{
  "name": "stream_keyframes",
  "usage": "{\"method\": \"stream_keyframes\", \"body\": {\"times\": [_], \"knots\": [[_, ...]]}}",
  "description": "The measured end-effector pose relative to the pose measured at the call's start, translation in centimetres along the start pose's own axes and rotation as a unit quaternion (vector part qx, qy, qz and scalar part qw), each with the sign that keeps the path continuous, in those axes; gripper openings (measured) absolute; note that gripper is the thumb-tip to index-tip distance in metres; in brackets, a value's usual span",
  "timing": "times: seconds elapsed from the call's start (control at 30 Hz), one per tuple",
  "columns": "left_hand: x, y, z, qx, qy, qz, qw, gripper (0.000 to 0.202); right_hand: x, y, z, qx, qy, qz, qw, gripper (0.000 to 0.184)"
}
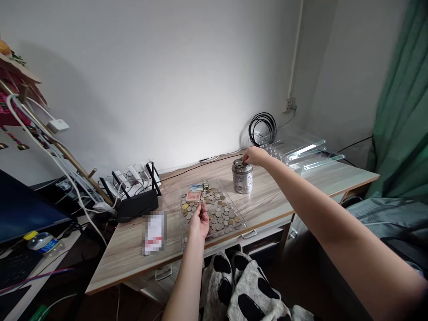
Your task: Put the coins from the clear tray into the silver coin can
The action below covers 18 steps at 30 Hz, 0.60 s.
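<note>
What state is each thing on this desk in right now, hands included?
Tin: upright, lid on.
Tray: flat on the desk, coins spread across it.
Banknotes: lying flat at the tray's far end.
Left hand: over the tray, fingertips pinched together.
Right hand: fingertips pinched at the tin's lid.
Cable: coiled.

The right grip [253,156], fingers pinched, touches the lid of the silver tin [242,180], while the left grip [199,220] hovers just above coins [222,214] in the clear tray [245,222].
</note>
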<state>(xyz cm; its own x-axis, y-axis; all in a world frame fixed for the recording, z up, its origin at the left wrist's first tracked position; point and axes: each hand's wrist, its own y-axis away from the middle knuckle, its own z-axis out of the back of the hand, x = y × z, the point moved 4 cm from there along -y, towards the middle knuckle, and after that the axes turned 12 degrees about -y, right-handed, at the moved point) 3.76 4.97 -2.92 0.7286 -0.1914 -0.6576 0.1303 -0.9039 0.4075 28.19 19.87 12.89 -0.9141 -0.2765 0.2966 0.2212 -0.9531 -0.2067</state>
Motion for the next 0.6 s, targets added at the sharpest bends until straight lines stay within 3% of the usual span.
{"method": "stream_keyframes", "body": {"times": [0.2, 0.5, 0.6], "knots": [[0.3, 0.2, -0.2, 0.075, -0.016, 0.021, 0.997, 0.025, 1.2, -0.3, -0.9, 0.002, 0.013, 0.011, 1.0, 0.02], [0.5, 0.1, -0.2, 0.067, -0.077, -0.013, 0.995, 0.011, 0.5, -0.6, -0.7, 0.013, 0.006, 0.016, 1.0, 0.021], [0.3, 0.1, -0.1, 0.04, -0.106, -0.032, 0.993, 0.009, 0.5, -0.8, -0.9, 0.02, 0.005, 0.028, 0.999, 0.023]]}}
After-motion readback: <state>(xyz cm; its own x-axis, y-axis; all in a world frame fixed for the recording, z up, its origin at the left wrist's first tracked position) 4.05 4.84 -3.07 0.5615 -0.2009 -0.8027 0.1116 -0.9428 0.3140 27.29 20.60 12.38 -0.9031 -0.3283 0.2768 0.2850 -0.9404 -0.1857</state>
